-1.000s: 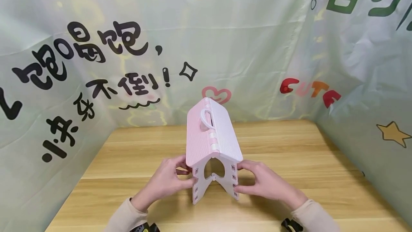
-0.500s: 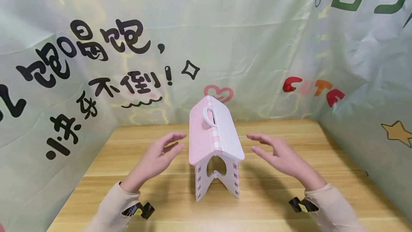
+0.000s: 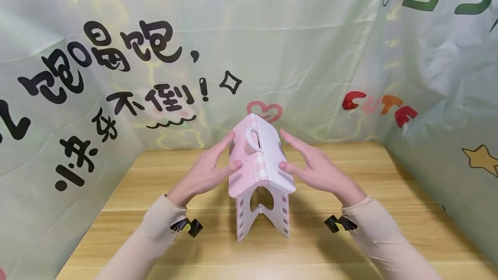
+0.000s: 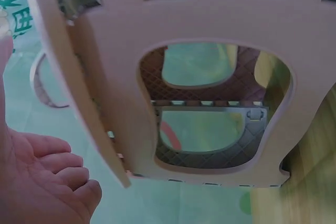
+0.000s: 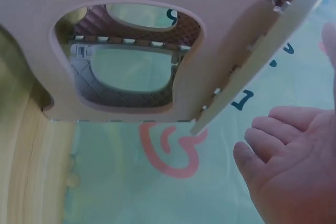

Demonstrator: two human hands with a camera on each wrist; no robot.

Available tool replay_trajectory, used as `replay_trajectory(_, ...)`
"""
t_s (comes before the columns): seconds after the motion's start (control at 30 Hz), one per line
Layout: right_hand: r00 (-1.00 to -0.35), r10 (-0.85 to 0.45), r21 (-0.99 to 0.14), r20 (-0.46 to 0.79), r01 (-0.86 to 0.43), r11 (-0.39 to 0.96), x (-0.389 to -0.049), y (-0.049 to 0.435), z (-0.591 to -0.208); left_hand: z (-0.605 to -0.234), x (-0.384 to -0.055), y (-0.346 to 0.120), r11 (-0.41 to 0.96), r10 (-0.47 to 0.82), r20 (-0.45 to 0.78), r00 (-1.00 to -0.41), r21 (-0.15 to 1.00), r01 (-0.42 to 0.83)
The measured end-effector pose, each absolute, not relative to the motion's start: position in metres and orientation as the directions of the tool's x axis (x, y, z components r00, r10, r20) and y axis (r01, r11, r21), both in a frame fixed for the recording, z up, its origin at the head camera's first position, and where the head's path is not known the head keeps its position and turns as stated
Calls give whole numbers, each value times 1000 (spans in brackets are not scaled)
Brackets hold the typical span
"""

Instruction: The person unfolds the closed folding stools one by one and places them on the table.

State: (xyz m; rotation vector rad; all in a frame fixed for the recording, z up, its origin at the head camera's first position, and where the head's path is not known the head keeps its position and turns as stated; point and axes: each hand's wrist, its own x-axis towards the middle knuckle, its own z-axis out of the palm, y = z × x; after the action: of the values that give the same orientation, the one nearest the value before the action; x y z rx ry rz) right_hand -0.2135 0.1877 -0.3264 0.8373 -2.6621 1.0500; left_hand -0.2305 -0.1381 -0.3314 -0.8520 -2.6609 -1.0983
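A pink and white plastic folding stool [image 3: 247, 176] stands half folded on the table, its two top panels sloping like a roof. A loop handle [image 3: 249, 141] rises near the ridge. My left hand [image 3: 210, 170] lies at the pink panel, thumb over its surface and straight fingers along the outer edge. On the other side my right hand [image 3: 313, 167] mirrors it at the white panel. In the wrist views the leg panels [image 4: 310, 61] show large cutouts and stand upright under the top, with the palms [image 5: 294, 166] beside the sloping panels.
The wooden table [image 3: 167, 180] reaches back to a pale green printed cloth [image 3: 311, 68] hung behind and on both sides. Small black devices [image 3: 186, 227] are strapped at both wrists.
Both hands have let go of the stool's leg sides, moved outward and up, then come in against the sloping top panels. The stool stays in place.
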Motion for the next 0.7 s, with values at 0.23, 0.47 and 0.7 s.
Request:
replay_trajectory(0.23,-819,-500,-603,280,-556,573,-226,176,-326,-337,-241,-133,555,505,286,-814,616,560)
replay_trajectory(0.47,-810,-518,-634,273,-557,537,-233,171,-324,-335,-246,-136,552,499,278,-821,628,549)
replay_trajectory(0.7,-815,-522,-669,252,-537,515,-232,174,-329,-335,-246,-135,550,512,237,-826,648,527)
